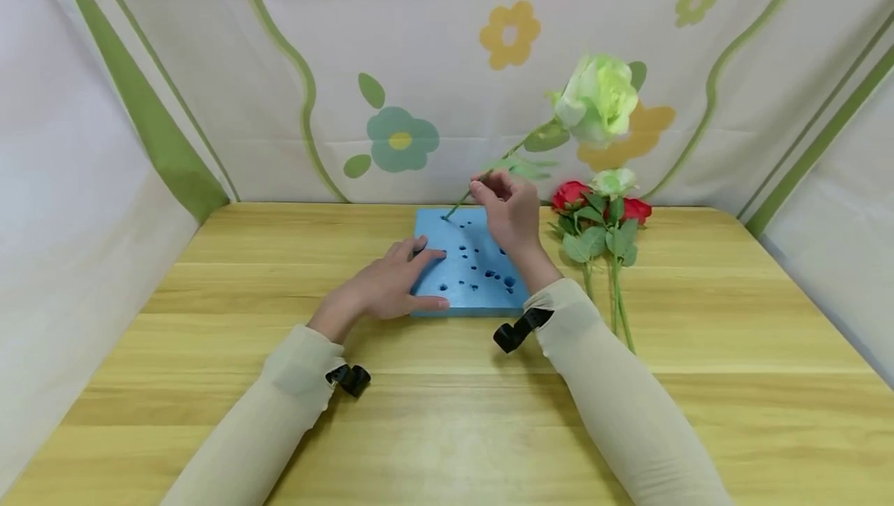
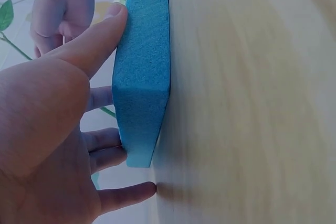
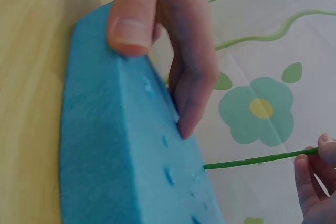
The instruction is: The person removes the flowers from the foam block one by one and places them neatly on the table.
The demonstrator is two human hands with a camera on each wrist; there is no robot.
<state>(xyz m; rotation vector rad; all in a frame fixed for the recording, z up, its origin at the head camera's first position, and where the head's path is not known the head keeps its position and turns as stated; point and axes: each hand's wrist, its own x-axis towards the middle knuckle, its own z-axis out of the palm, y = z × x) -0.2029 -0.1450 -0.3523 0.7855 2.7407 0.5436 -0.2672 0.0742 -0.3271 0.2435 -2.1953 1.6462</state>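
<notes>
A blue foam block (image 1: 468,300) with many holes lies flat on the table. My left hand (image 1: 391,281) rests on its left side, fingers spread and mostly straight. In the left wrist view the thumb (image 2: 105,32) touches the block's edge. With thumb and fingertips, my right hand (image 1: 513,207) pinches the green stem of a pale green rose (image 1: 597,101) above the block. This stem slants down left to a hole near the far left corner; how deep it sits cannot be seen. The right wrist view shows the stem (image 3: 252,160) meeting the block's top.
Two red roses (image 1: 570,194) and another pale rose (image 1: 615,181) lie to the right of the block, stems pointing toward me. Behind the wooden table (image 1: 279,258) hangs a white curtain (image 1: 433,48) with printed flowers.
</notes>
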